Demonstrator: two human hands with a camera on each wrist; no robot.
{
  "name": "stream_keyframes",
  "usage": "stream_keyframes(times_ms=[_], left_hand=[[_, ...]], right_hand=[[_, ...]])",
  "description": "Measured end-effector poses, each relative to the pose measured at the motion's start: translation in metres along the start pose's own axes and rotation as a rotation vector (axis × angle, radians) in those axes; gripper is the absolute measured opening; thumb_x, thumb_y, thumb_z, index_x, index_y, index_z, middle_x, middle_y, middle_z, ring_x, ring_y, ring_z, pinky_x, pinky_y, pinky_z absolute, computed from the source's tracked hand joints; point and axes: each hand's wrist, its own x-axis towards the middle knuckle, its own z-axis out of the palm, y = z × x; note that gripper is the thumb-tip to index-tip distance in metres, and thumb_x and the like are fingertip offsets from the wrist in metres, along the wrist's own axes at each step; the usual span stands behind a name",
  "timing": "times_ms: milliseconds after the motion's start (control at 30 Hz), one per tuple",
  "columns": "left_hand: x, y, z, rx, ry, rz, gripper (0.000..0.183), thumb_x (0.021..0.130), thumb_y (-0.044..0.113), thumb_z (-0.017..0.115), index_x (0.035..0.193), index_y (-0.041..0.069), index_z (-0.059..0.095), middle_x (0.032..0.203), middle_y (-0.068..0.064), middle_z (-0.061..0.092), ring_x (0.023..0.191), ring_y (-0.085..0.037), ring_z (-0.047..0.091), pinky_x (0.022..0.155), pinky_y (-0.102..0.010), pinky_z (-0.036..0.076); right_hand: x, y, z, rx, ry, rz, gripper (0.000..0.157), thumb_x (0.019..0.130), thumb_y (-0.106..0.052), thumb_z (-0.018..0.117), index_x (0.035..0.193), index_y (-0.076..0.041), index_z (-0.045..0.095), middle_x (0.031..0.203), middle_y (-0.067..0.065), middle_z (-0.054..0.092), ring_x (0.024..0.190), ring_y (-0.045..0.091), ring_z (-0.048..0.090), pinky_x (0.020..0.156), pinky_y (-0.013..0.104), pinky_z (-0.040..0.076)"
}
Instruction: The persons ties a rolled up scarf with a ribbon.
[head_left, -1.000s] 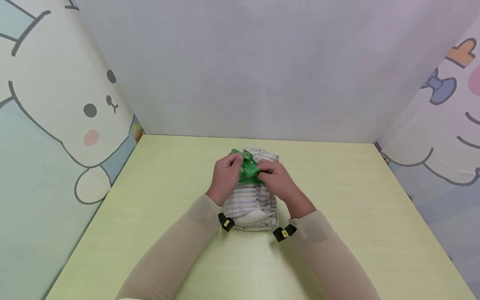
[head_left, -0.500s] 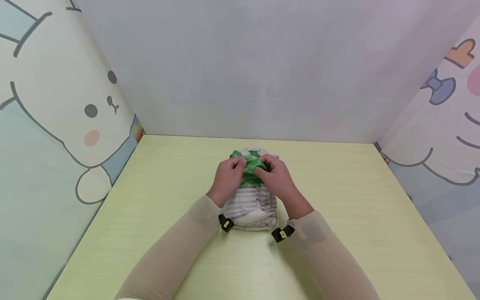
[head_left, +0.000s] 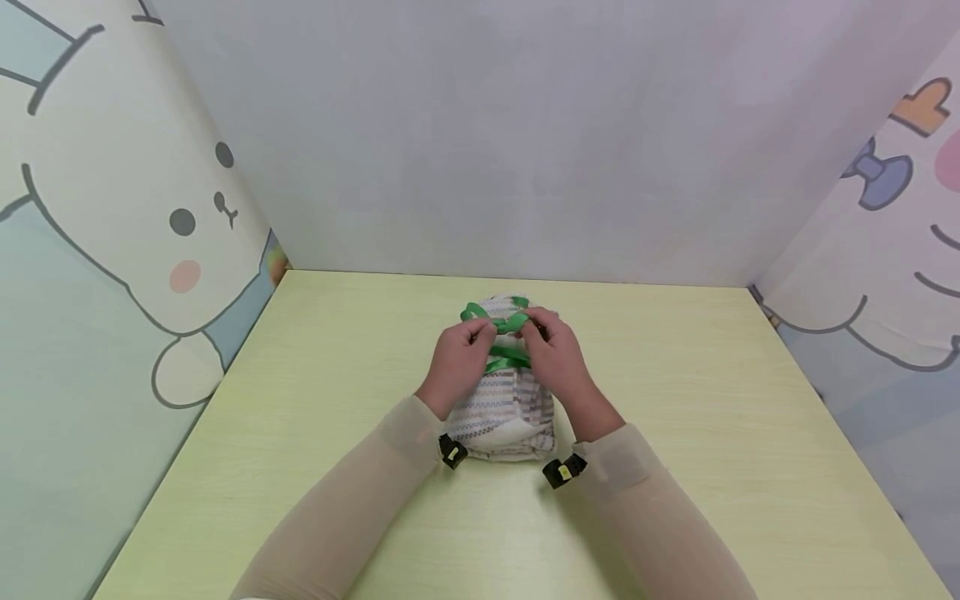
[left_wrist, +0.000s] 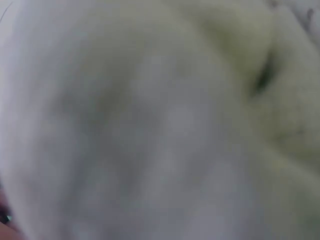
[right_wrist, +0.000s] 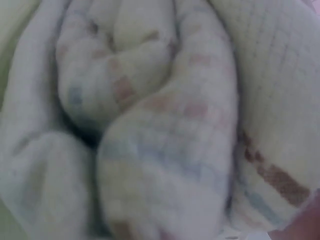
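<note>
A folded striped cloth bundle (head_left: 498,408) lies on the table, with green ribbon (head_left: 508,358) running across its upper part. My left hand (head_left: 459,362) pinches the ribbon from the left, thumb against forefinger, with a loop standing out beyond the fingers. From the right, my right hand (head_left: 557,354) pinches another green loop, so a short stretch of ribbon spans between the two hands above the cloth. Pale, blurred cloth (left_wrist: 150,125) fills the left wrist view. In the right wrist view, thick folds of the cloth (right_wrist: 165,140) show red, blue and brown woven marks.
The pale yellow table (head_left: 360,358) extends around the bundle to a grey back wall (head_left: 480,150). Cartoon-printed panels stand on the left (head_left: 112,250) and right (head_left: 885,275). Small black devices sit at both wrists.
My hands have shifted slightly on the ribbon. The bunched green loops are now drawn into a narrower knot-like band between the fingers, and the strands below it show more openly.
</note>
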Motion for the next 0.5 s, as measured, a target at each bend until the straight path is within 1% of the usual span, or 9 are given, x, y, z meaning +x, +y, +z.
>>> stream_keyframes(times_ms=[67, 133, 200, 233, 267, 333, 400, 433, 500], left_hand=[[-0.001, -0.001, 0.0, 0.004, -0.002, -0.009, 0.035, 0.11, 0.034, 0.051, 0.087, 0.012, 0.067, 0.074, 0.001, 0.053, 0.065, -0.018, 0.045, 0.065, -0.034, 0.041], [-0.001, -0.002, 0.0, 0.013, -0.001, -0.022, 0.031, 0.109, 0.034, 0.052, 0.105, 0.016, 0.076, 0.091, 0.005, 0.066, 0.078, -0.015, 0.054, 0.073, -0.035, 0.045], [-0.002, -0.004, 0.0, 0.025, -0.003, -0.03, 0.031, 0.109, 0.034, 0.052, 0.124, 0.021, 0.075, 0.107, 0.003, 0.07, 0.09, -0.016, 0.058, 0.08, -0.039, 0.048], [-0.002, -0.004, 0.0, 0.033, -0.007, -0.03, 0.032, 0.109, 0.035, 0.052, 0.128, 0.021, 0.074, 0.117, 0.004, 0.07, 0.097, -0.016, 0.059, 0.083, -0.04, 0.048], [-0.002, -0.005, 0.0, 0.05, -0.009, -0.03, 0.033, 0.109, 0.036, 0.052, 0.131, 0.022, 0.072, 0.121, 0.004, 0.069, 0.103, -0.015, 0.059, 0.087, -0.04, 0.048], [-0.003, -0.007, 0.0, 0.076, -0.007, -0.027, 0.034, 0.109, 0.036, 0.052, 0.132, 0.022, 0.071, 0.126, 0.002, 0.069, 0.105, -0.016, 0.06, 0.09, -0.042, 0.049], [-0.004, -0.009, 0.0, 0.099, 0.0, -0.024, 0.033, 0.109, 0.035, 0.053, 0.133, 0.022, 0.071, 0.124, 0.001, 0.069, 0.103, -0.017, 0.061, 0.089, -0.042, 0.05], [-0.004, -0.01, -0.001, 0.111, 0.007, -0.022, 0.033, 0.109, 0.035, 0.053, 0.132, 0.022, 0.072, 0.127, 0.004, 0.069, 0.104, -0.015, 0.061, 0.09, -0.041, 0.05], [-0.005, -0.012, -0.001, 0.112, 0.012, -0.026, 0.033, 0.109, 0.033, 0.053, 0.132, 0.02, 0.072, 0.119, 0.003, 0.071, 0.099, -0.014, 0.063, 0.087, -0.04, 0.052]], right_hand=[[-0.001, 0.002, 0.0, 0.068, 0.032, 0.035, 0.027, 0.113, -0.025, 0.041, 0.116, -0.007, 0.06, 0.08, 0.009, 0.051, 0.067, 0.023, 0.044, 0.063, 0.035, 0.04], [-0.002, 0.003, -0.001, 0.137, 0.068, 0.08, 0.025, 0.113, -0.025, 0.04, 0.112, -0.006, 0.056, 0.077, 0.01, 0.046, 0.067, 0.023, 0.042, 0.063, 0.034, 0.039], [-0.004, 0.004, -0.002, 0.187, 0.1, 0.12, 0.024, 0.113, -0.024, 0.039, 0.11, -0.006, 0.053, 0.081, 0.01, 0.047, 0.072, 0.023, 0.045, 0.067, 0.033, 0.04], [-0.005, 0.004, -0.002, 0.199, 0.111, 0.136, 0.023, 0.113, -0.024, 0.039, 0.11, -0.005, 0.052, 0.084, 0.011, 0.048, 0.075, 0.024, 0.047, 0.069, 0.032, 0.041], [-0.005, 0.005, -0.002, 0.222, 0.117, 0.151, 0.022, 0.113, -0.022, 0.038, 0.11, -0.005, 0.051, 0.088, 0.012, 0.049, 0.079, 0.024, 0.049, 0.072, 0.033, 0.043], [-0.007, 0.005, -0.003, 0.27, 0.123, 0.173, 0.021, 0.114, -0.02, 0.037, 0.11, -0.003, 0.049, 0.098, 0.013, 0.051, 0.088, 0.026, 0.055, 0.077, 0.034, 0.045], [-0.008, 0.003, -0.004, 0.315, 0.135, 0.192, 0.021, 0.114, -0.019, 0.036, 0.11, -0.002, 0.048, 0.107, 0.014, 0.051, 0.098, 0.027, 0.055, 0.085, 0.038, 0.046], [-0.009, 0.003, -0.005, 0.336, 0.141, 0.192, 0.022, 0.114, -0.018, 0.035, 0.111, 0.0, 0.048, 0.111, 0.015, 0.051, 0.104, 0.028, 0.055, 0.09, 0.04, 0.046], [-0.01, 0.004, -0.007, 0.382, 0.161, 0.197, 0.024, 0.114, -0.017, 0.034, 0.112, 0.003, 0.048, 0.117, 0.015, 0.052, 0.114, 0.031, 0.054, 0.099, 0.043, 0.044]])
